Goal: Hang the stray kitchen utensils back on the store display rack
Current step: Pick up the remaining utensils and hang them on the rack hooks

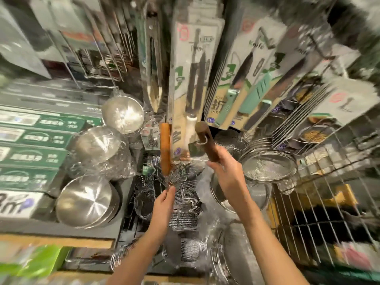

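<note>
Holding two stray utensils upright in front of the display rack (pixel 320 194), the person seems to be lining their handle ends up with the hooks above. The right hand (pixel 228 171) is curled round the lower part of a dark wooden handle (pixel 205 140), which tilts up and to the left; a small cord loop near its top hangs free, probably the part meant to catch a peg. The left hand (pixel 164 202) pinches the thin metal stem under an orange wooden handle (pixel 165 149), fingers closed on it, so that this handle stands nearly vertical just beside the packaged knives (pixel 232 85). Gripping low leaves both tops free for hanging. What tool heads hang below the hands I cannot tell; motion blur hides them. Steel bowls (pixel 86 202) sit to the left on the shelf, mesh strainers (pixel 267 165) to the right, and wire baskets (pixel 185 202) lie beneath the hands. Neither utensil is on a hook yet.
</note>
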